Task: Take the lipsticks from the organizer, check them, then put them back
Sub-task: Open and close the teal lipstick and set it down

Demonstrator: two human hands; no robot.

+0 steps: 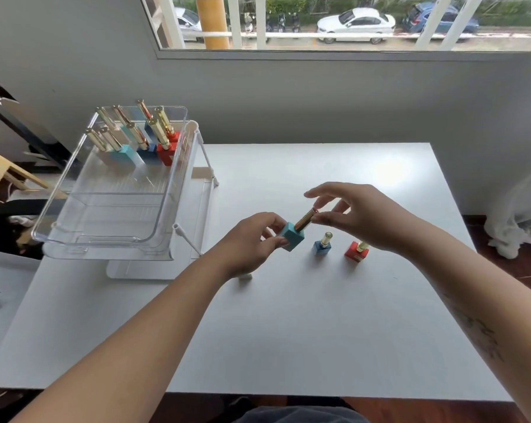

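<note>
Above the worktop (288, 331), the grip of the left hand (252, 242) closes round the base of the teal lipstick (292, 237) while the right hand (358, 218) pinches its gold tip, a blue lipstick (322, 245) and a red lipstick (354, 253) standing just beside, others in the clear organizer (111, 215) at left.

The organizer (111, 190) is showing as clear, glossy plastic, its smooth walls catching pale reflections. The stored lipsticks (160, 134) inside it are gleaming with polished gold, metal-looking tubes over matt teal, blue and red block bases. Under the organizer, the table (288, 331) is looking white, smooth and mostly matt, with one soft patch of glare to the organizer's right. Also right of the organizer, the teal lipstick (292, 236) is shining along its mirror-like gold tube while its base is staying dull. The blue lipstick (321, 247) and red lipstick (354, 251) beyond are looking alike. Far right of the organizer, a curtain (520, 209) is hanging as sheer white cloth.
</note>
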